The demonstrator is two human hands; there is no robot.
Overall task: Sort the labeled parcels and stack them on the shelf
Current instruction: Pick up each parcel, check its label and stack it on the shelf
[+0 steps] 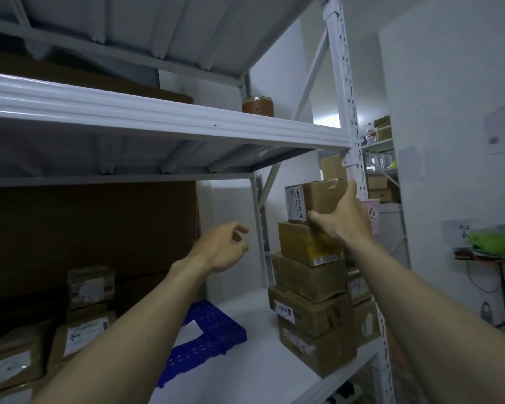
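Note:
A small brown labelled parcel (315, 199) sits on top of a tall stack of cardboard parcels (309, 290) at the right end of the white shelf (254, 360). My right hand (341, 217) grips this top parcel, thumb under its front lower edge and fingers up its right side. My left hand (222, 247) hovers in the air left of the stack, fingers loosely curled and holding nothing. More labelled parcels (82, 325) lie piled at the shelf's left end.
A blue plastic grid tray (210, 336) with a white slip lies mid-shelf. The upper shelf board (169, 118) hangs close above the stack and carries a brown tape roll (258, 105). The perforated upright post (359, 176) stands right beside my right hand. Further shelving stands behind.

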